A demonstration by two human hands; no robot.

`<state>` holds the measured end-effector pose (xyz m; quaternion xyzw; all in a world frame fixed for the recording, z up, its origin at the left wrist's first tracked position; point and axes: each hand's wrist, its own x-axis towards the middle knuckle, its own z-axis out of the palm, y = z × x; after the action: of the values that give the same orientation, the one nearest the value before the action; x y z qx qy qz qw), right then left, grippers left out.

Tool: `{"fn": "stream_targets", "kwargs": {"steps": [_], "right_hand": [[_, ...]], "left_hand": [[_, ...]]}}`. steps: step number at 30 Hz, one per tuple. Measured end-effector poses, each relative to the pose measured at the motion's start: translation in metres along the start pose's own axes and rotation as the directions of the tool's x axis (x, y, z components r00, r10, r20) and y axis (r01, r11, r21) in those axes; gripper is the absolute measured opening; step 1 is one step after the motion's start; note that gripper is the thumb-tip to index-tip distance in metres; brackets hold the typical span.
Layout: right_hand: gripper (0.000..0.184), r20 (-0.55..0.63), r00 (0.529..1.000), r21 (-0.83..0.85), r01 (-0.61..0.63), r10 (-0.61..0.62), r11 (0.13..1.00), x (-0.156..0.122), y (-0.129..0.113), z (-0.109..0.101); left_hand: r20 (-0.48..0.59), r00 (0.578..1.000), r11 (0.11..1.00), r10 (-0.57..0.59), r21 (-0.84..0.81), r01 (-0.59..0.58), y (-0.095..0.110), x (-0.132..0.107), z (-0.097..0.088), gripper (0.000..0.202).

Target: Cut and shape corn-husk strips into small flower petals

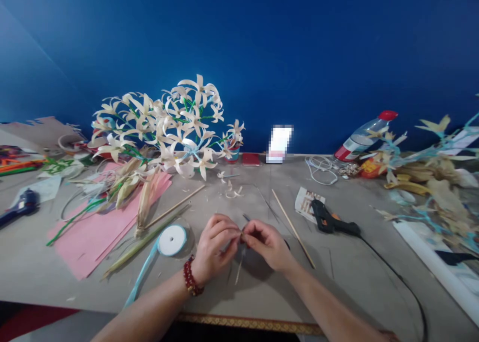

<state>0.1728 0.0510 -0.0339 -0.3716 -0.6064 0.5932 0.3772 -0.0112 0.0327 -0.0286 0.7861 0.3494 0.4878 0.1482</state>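
Observation:
My left hand (219, 245), with a dark red bead bracelet (190, 277) at the wrist, is closed in a pinch over the front middle of the table. Its fingertips meet those of my right hand (267, 245), also pinched. Something small and brownish is between them, too hidden to name. A thin pale stem (238, 269) shows just below the fingers; whether it is held or lies on the table I cannot tell. A dark thin tip (246, 217) pokes out above my right fingers. Left of my hands lies a white spool of light blue ribbon (172, 240).
White handmade flowers (194, 117) stand at the back left, behind pink paper sheets (101, 237) and corn husks. A black glue gun (333, 220) with its cord lies right, near a wooden stick (294, 227). A red-capped bottle (364, 137) leans at the back right.

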Motion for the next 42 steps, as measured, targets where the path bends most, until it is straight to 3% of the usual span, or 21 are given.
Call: {"fn": "stream_targets", "kwargs": {"steps": [4, 11, 18, 23, 26, 30, 36, 39, 42], "right_hand": [[0.037, 0.037, 0.998, 0.066, -0.062, 0.059, 0.996, 0.000, 0.000, -0.001], [0.034, 0.013, 1.000, 0.003, 0.016, -0.016, 1.000, 0.000, 0.000, 0.001], [0.021, 0.012, 0.995, -0.205, 0.095, -0.095, 0.974, -0.002, -0.002, 0.003], [0.018, 0.080, 0.983, -0.294, 0.179, -0.163, 0.939, -0.002, -0.002, -0.001], [0.019, 0.108, 0.975, -0.320, 0.217, -0.192, 0.922, -0.002, -0.005, -0.003], [0.014, 0.070, 0.976, -0.301, 0.216, -0.204, 0.929, 0.000, -0.010, -0.006], [0.015, 0.065, 0.953, -0.253, 0.302, -0.295, 0.919, -0.002, -0.024, -0.012], [0.012, 0.059, 0.956, -0.316, 0.292, -0.288, 0.903, -0.007, -0.036, -0.015], [0.010, 0.058, 0.960, -0.424, 0.272, -0.274, 0.864, -0.009, -0.048, -0.016]], "left_hand": [[0.009, 1.000, 0.998, -0.006, -0.064, 0.006, 0.001, 0.000, -0.001, 0.025], [-0.009, 0.995, 0.963, -0.101, -0.251, 0.096, 0.001, 0.002, 0.001, 0.011], [0.052, 0.991, 0.954, -0.126, -0.268, 0.135, 0.001, 0.002, 0.003, 0.011], [0.088, 0.982, 0.934, -0.165, -0.305, 0.185, 0.002, 0.000, 0.003, 0.010], [0.147, 0.947, 0.864, -0.286, -0.388, 0.321, 0.003, -0.001, 0.003, 0.013], [0.276, 0.833, 0.637, -0.479, -0.544, 0.546, 0.001, -0.002, 0.005, 0.022], [0.452, 0.708, 0.377, -0.542, -0.623, 0.686, 0.011, 0.009, 0.002, 0.032], [0.514, 0.684, 0.316, -0.517, -0.628, 0.711, 0.021, 0.022, -0.006, 0.033], [0.511, 0.682, 0.336, -0.524, -0.612, 0.716, 0.025, 0.030, -0.016, 0.030]]}}
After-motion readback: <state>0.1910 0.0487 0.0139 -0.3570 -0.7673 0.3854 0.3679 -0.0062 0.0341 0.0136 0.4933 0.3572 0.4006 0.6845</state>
